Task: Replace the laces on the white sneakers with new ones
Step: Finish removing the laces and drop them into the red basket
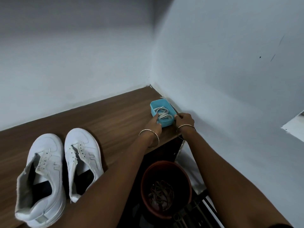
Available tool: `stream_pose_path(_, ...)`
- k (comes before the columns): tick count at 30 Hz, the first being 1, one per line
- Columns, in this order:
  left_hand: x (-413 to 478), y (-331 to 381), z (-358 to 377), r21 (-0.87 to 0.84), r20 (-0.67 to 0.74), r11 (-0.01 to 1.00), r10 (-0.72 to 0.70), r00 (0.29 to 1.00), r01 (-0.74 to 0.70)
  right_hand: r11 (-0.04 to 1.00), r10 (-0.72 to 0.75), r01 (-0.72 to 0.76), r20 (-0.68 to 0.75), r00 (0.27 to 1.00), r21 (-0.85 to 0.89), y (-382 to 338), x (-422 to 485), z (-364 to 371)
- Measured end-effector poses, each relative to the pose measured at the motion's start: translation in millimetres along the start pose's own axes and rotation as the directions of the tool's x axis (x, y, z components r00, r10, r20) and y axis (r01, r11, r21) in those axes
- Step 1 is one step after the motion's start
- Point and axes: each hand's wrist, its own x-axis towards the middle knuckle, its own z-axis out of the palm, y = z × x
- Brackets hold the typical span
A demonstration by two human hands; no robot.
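I judge the step in hand to be fetching the new laces point(163, 114), which lie coiled in the blue box point(160, 102) in the far corner of the desk point(107, 116), right against the wall point(213, 79). To do it well I should draw the box straight back toward me with even pull on both sides, keep it flat so the coils do not spill, and set it down near the white sneakers point(82, 155). They stand side by side, well apart from the box on my left, with their eyelets bare as far as I can see.

My left grip point(154, 123) is closed on the box's near-left wall, and its foremost finger reaches over the rim and touches the laces. My right grip point(185, 120) has its fingers curled tight against the near-right corner, so the box sits clasped between the two. Neither is spread wide; both are narrowed to the wall they hold. The box looks light and slick, so a firm pinch matters. Below the desk edge stands a brown bucket point(166, 164) with dark cords in it, which is where a tipped box would drop its load.
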Motion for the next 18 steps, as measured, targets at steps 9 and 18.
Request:
stream_pose_path(9, -25, -9, -22, -0.074, -0.032, 0.996, -0.052, 0.998, 0.05, 1.0, 0.014, -0.015, -0.03, 0.999, -0.009, -13, -26, 9)
stream_pose_path(18, -98, -37, -76, -0.254, -0.187, 0.964, -0.124, 0.974, 0.074, 0.99, -0.004, 0.001, 0.026, 1.0, 0.14, -37, -104, 53)
